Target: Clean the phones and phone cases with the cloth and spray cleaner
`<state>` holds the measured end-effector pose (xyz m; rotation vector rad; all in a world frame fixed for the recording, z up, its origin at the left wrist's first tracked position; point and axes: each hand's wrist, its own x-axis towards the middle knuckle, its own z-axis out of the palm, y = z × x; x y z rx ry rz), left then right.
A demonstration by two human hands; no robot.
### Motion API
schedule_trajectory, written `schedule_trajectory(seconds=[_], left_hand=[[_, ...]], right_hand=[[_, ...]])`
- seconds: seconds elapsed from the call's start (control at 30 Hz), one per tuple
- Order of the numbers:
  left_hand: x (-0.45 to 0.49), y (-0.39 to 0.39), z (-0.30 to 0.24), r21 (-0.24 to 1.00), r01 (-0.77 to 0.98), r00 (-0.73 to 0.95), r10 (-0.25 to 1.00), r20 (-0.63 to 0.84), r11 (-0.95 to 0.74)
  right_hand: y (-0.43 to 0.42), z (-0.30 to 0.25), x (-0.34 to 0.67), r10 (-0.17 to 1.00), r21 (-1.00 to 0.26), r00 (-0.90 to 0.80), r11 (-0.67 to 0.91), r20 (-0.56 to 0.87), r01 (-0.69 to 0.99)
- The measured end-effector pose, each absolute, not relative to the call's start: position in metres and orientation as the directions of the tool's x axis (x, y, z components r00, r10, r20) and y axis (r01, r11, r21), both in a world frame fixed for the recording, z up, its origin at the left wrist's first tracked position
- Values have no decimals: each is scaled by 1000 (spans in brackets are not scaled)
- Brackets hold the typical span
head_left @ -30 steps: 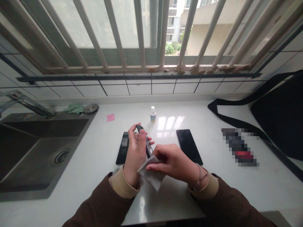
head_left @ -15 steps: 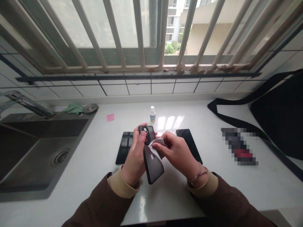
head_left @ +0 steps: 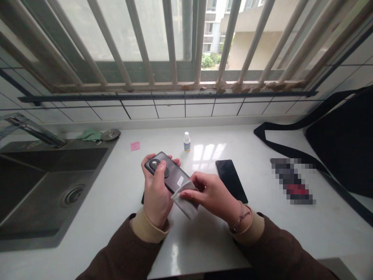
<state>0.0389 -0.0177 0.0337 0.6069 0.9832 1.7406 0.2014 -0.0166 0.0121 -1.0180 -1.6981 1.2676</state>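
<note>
A dark phone [head_left: 175, 174] with a round camera bump lies tilted in my left hand [head_left: 157, 194], back side up. The left thumb presses beside the camera and the fingers wrap the far edge. My right hand [head_left: 210, 194] pinches a light grey cloth [head_left: 185, 205] against the phone's lower end, covering that corner. Behind the left hand a second dark device is mostly hidden. A black phone [head_left: 231, 181] lies flat on the counter just beyond the right hand. Past the phone stands a small white bottle [head_left: 187, 142] with a coloured label.
A sink [head_left: 61, 217] with a faucet [head_left: 43, 132] is at the left. On the white counter [head_left: 96, 233] lie a pink paper [head_left: 135, 146], a green cloth [head_left: 91, 135] and a metal strainer lid [head_left: 111, 135]. A black bag [head_left: 340, 136] with straps and a pixelated item [head_left: 293, 181] occupy the right.
The phone has turned in my left hand, its camera end swinging left and its lower end swinging right. The cloth has moved from the phone's middle down to its lower end.
</note>
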Motion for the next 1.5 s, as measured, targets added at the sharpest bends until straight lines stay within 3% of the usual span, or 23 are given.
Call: schedule_trajectory(seconds=[0.1, 0.33, 0.4, 0.47, 0.53, 0.6, 0.77, 0.87, 0.93, 1.0, 1.13, 1.27, 1.5], left_hand=[[39, -20, 33, 803, -581, -306, 950, -60, -136], [36, -20, 39, 683, -730, -173, 968, -184, 0], [34, -19, 43, 666, -746, -157, 962, -225, 34], [33, -17, 45, 652, -757, -164, 954, -252, 43], [32, -14, 45, 646, -760, -155, 945, -288, 72], [32, -12, 45, 652, -746, -105, 943, -316, 136], [30, -14, 45, 666, -679, 89, 935, -342, 308], [29, -15, 46, 662, -675, 111, 932, -346, 326], [29, -14, 45, 663, -681, 99, 936, -337, 311], [29, -13, 43, 673, -679, 90, 943, -320, 293], [30, -11, 38, 690, -645, 142, 939, -312, 327], [31, -10, 33, 679, -644, 166, 931, -324, 351], [32, -13, 29, 675, -610, 269, 910, -316, 414]], right_hand=[[-13, 12, 202, 941, -940, -315, 215, 126, 266], [-4, 10, 208, 982, -926, -105, 183, 157, 329], [-3, 8, 208, 990, -968, -69, 136, 124, 210], [-3, 7, 209, 992, -997, -103, 75, 78, -34], [-5, 6, 211, 974, -957, -217, 3, 69, -290], [-9, 5, 214, 923, -895, -376, -96, 84, -436], [-16, 6, 219, 737, -752, -660, -349, 148, -559], [-12, 5, 222, 596, -610, -708, -415, 378, -675], [-8, 4, 223, 472, -602, -733, -426, 489, -676], [-5, 4, 223, 487, -698, -758, -350, 434, -624], [-5, 5, 218, 747, -922, -619, -23, 242, -388], [-8, 6, 211, 851, -951, -436, 207, 292, -231], [-5, 9, 212, 954, -958, -98, 279, 285, -67]])
